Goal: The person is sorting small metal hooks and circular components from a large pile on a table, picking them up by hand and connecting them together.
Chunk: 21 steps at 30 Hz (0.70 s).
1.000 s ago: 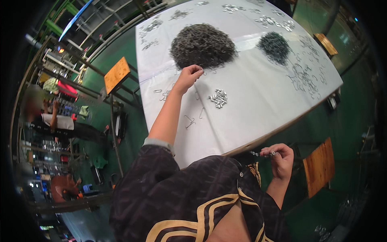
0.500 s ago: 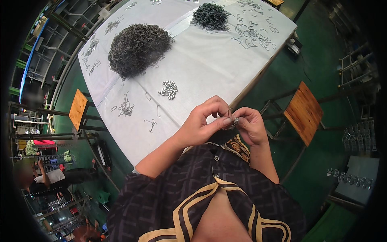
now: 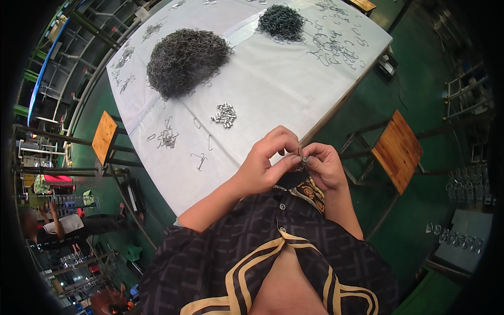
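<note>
Nearest, in front of the dark patterned shirt [image 3: 252,220], the right hand [image 3: 328,168] has its fingers closed round a short, shiny silver metal cylinder [image 3: 305,159], while the left hand [image 3: 270,160] meets it there, thumb and forefinger pinched on a thin dark wire piece [image 3: 300,150] mostly hidden between the hands. Both hands are near the edge of the white-covered worktop [image 3: 283,84], where loose bent wire hooks [image 3: 200,161] lie before a small heap of silver metal cylinders [image 3: 224,115]. Farther off stand a large mound of grey wire hooks [image 3: 186,63] and a smaller dark-green mound [image 3: 281,23].
</note>
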Each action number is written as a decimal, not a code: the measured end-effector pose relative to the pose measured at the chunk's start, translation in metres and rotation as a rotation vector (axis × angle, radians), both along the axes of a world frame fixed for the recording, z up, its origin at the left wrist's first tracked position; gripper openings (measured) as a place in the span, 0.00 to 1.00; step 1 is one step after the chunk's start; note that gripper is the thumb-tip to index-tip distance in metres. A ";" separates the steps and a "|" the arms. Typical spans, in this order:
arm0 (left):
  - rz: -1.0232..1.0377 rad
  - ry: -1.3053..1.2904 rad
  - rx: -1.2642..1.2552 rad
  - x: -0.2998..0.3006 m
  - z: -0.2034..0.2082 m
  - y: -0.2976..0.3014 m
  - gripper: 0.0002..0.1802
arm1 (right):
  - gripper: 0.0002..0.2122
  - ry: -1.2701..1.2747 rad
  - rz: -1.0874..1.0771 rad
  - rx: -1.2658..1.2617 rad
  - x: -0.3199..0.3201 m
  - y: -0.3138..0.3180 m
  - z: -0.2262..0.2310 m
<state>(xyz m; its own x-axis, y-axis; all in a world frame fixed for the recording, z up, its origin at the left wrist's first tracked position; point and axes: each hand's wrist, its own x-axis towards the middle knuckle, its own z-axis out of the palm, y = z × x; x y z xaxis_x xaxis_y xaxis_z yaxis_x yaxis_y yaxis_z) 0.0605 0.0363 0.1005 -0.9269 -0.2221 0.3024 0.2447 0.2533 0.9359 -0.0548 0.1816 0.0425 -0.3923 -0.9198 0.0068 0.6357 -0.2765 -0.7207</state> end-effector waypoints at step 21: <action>0.072 0.198 -0.174 0.034 -0.011 -0.007 0.10 | 0.09 1.071 -0.012 0.244 -0.015 -0.218 -0.033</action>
<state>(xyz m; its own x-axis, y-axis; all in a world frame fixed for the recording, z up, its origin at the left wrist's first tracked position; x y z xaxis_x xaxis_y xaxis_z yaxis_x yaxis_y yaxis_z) 0.0950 0.0290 0.0894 -0.8294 -0.2145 0.5158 0.3943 0.4294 0.8125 -0.0694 -0.0363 0.0094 -0.3007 -0.9389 0.1677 -0.3535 -0.0536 -0.9339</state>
